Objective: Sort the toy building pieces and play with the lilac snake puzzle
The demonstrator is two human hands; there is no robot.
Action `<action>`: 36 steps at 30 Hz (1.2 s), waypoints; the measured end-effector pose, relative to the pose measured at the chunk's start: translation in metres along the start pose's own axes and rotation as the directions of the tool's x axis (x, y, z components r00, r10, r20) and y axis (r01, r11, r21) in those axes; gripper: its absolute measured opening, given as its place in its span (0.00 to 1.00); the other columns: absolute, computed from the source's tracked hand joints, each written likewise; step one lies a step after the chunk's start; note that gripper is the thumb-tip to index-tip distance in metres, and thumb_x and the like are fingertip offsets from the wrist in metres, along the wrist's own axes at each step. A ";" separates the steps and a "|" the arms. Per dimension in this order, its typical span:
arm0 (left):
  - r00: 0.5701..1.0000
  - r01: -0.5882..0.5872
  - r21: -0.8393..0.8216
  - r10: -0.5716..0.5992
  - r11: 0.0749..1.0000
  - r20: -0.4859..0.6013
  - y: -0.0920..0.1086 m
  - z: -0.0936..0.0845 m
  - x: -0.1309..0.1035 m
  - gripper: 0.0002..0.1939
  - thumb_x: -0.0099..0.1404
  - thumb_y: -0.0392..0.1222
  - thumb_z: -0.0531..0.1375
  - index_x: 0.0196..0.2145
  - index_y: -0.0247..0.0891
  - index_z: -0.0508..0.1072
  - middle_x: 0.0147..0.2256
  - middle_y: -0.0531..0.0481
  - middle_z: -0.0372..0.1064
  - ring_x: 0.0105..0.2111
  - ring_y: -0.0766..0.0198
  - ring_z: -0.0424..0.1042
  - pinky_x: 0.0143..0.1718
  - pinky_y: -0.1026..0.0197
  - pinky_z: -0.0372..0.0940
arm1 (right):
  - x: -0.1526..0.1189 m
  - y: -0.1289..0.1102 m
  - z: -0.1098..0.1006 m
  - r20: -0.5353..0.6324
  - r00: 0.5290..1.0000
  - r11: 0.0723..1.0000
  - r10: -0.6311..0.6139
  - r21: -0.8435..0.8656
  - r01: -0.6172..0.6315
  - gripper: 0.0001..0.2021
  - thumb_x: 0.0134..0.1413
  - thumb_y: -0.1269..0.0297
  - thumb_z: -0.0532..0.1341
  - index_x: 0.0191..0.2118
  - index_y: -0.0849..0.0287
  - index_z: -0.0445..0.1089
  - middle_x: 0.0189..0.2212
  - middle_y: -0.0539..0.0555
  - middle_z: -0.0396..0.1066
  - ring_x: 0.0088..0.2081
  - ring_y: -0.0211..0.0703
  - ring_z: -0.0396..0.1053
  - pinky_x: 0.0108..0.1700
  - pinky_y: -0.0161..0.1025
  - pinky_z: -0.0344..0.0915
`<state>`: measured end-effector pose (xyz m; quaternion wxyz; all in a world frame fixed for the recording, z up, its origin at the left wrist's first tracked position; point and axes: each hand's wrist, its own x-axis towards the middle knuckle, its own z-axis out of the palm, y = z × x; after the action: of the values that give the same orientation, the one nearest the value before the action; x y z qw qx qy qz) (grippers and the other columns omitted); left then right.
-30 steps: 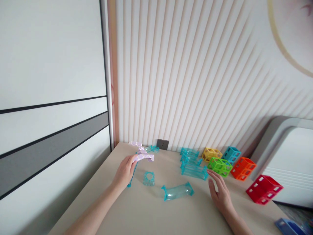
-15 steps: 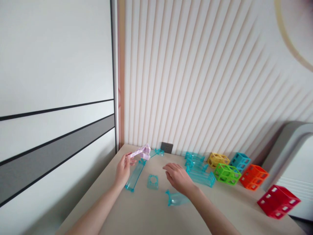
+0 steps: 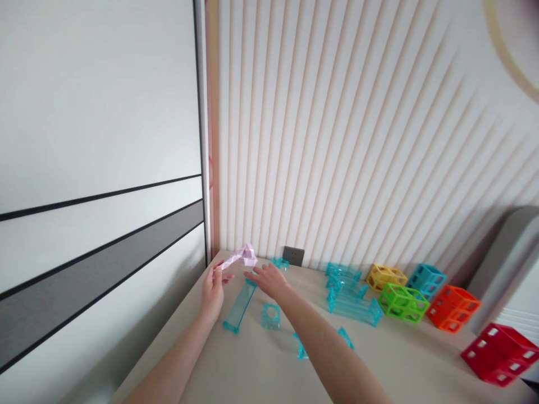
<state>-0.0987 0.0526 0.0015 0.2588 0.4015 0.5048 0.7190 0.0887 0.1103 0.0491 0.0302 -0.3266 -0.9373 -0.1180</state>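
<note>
My left hand pinches one end of a lilac and white faceted snake puzzle, whose folded far part is raised over the back of the table. My right hand has its fingers stretched out, palm down, just right of the puzzle. Its fingertips are over the far end of a long translucent turquoise piece; whether they touch it I cannot tell. Nearer me lies a square turquoise piece with a round hole. My right forearm partly covers another turquoise piece.
A turquoise piece lies by the wall socket. Several turquoise track-like pieces are grouped right of centre. Openwork blocks in yellow, blue, green, orange and red stand farther right.
My right hand has moved left and away from me, to beside the snake puzzle. The left hand still holds the puzzle. The view has shifted slightly.
</note>
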 end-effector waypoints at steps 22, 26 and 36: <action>0.998 -0.007 0.120 0.000 0.993 0.061 -0.004 0.005 -0.004 0.34 0.64 0.69 0.53 0.49 0.36 0.71 0.45 0.36 0.78 0.30 0.51 0.81 0.32 0.52 0.74 | -0.034 0.010 -0.012 -0.226 0.800 0.819 0.556 0.311 -0.482 0.13 0.62 0.72 0.54 0.51 0.57 0.62 0.45 0.55 0.68 0.38 0.44 0.74 0.37 0.36 0.64; 0.994 -0.018 0.139 0.003 0.990 0.108 -0.002 0.008 -0.007 0.35 0.63 0.70 0.53 0.49 0.36 0.71 0.47 0.36 0.77 0.32 0.51 0.81 0.36 0.50 0.75 | -0.044 0.012 -0.013 -0.230 0.773 0.794 0.591 0.338 -0.506 0.11 0.64 0.70 0.54 0.49 0.54 0.66 0.47 0.54 0.68 0.39 0.42 0.74 0.38 0.34 0.64; 0.990 -0.064 0.180 0.039 0.982 0.138 -0.003 0.006 -0.007 0.29 0.63 0.68 0.55 0.45 0.39 0.73 0.30 0.46 0.78 0.33 0.49 0.80 0.38 0.48 0.74 | -0.051 0.014 -0.007 -0.237 0.767 0.796 0.596 0.299 -0.527 0.06 0.65 0.66 0.58 0.42 0.54 0.72 0.45 0.57 0.68 0.39 0.45 0.72 0.36 0.36 0.65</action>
<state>-0.0899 0.0520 -0.0026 0.2352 0.4841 0.5400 0.6471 0.1371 0.0887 0.0518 0.2506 -0.5644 -0.7848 -0.0530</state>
